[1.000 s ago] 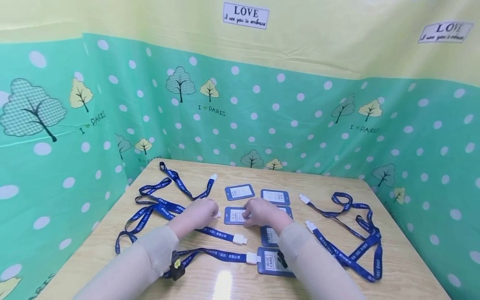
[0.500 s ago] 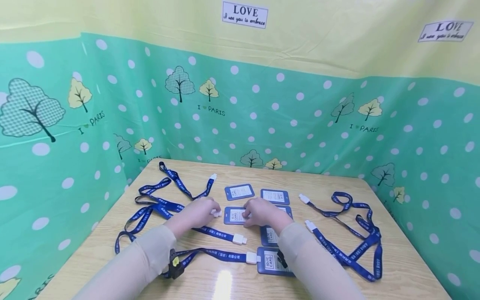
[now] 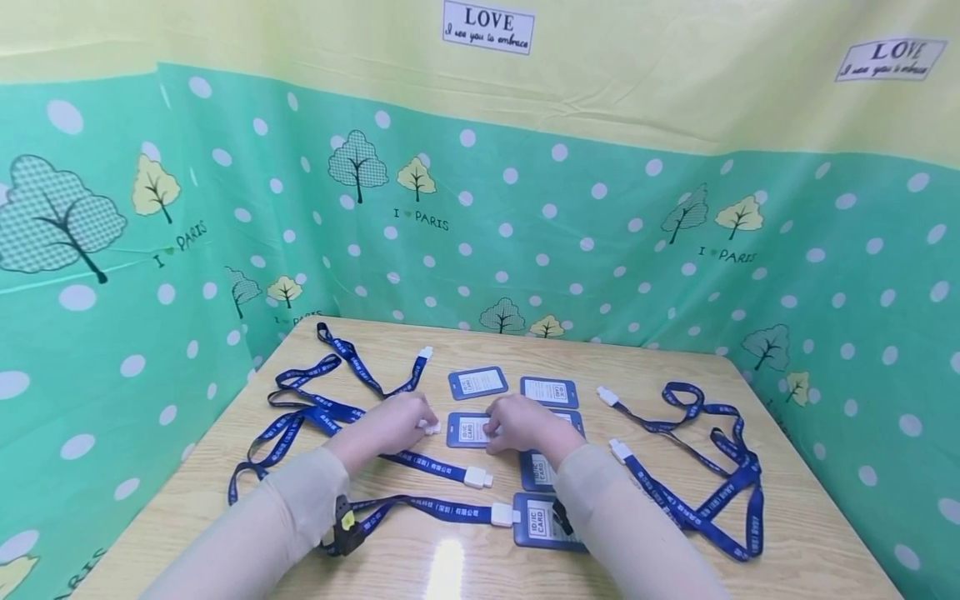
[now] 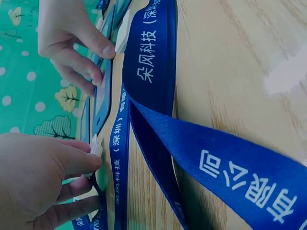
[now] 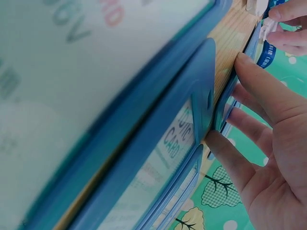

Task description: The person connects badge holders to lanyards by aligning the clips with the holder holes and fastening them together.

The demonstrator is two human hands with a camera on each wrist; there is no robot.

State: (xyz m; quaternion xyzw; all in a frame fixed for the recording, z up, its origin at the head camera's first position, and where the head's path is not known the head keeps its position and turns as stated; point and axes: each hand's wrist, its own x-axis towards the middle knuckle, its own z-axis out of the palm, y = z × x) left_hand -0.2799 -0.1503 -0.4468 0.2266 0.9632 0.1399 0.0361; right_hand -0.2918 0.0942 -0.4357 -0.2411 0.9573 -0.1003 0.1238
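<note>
Clip (image 4: 96, 145) pinched: left hand (image 3: 392, 427) | card holder (image 3: 463, 431) held: right hand (image 3: 522, 424)

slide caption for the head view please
Left hand pinching a white lanyard clip beside a blue card holder held by the right hand, over a wood-grain table.

Printed curtain (image 3: 645, 287) hangs behind & on both sides of the light wood-grain table (image 3: 810, 550). Clock from head-view ctr: yellow band (image 3: 637, 75) up top, w/ LOVE label (image 3: 488, 27) at 12, 2nd LOVE label (image 3: 891, 60) at 2. Green area (image 3: 423, 287) below has white dots (image 3: 550, 211). Big chkd tree (image 3: 60, 212) approx 9, smaller yellow tree (image 3: 155, 187) beside it, PARIS lettering (image 3: 180, 243) under. Another tree pair (image 3: 738, 215) btwn 2 & 3. Bright glare (image 3: 447, 571) on table, approx 6.
</note>
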